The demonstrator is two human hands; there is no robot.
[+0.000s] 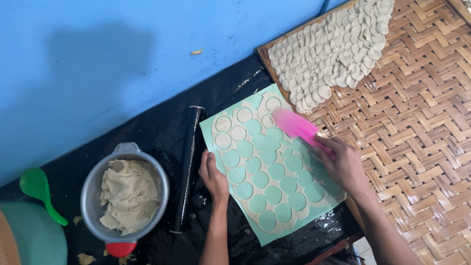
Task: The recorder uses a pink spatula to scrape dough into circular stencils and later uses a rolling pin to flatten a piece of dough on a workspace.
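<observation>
We work over a pale green rectangular cutting mat (314,208) lying tilted on black plastic sheeting (162,130). Across the mat spreads a thin sheet of cream dough (288,226) full of round holes, so the green shows through in circles; at the mat's far corner a few cut dough rounds (223,123) remain in place.

Our right hand (343,164) is closed around the handle of a pink silicone spatula (293,125), whose flat blade lies over the far part of the mat, beside those rounds. Our left hand (213,176) rests open and flat, fingers together, on the mat's left edge, pressing on it and holding nothing.

Just left of the mat, touching the sheeting, lies a black cylindrical rolling pin (189,169), parallel to the mat's long edge. Farther left of the mat stands a grey metal pot (93,189) with a red handle, holding a lump of dough scraps (130,194). Beyond that pot lies a green plastic spoon (37,189).

Right of the mat stretches a woven bamboo tray (422,122); on its far part, beyond the mat's top corner, sits a heap of overlapping cut dough discs (333,49).
</observation>
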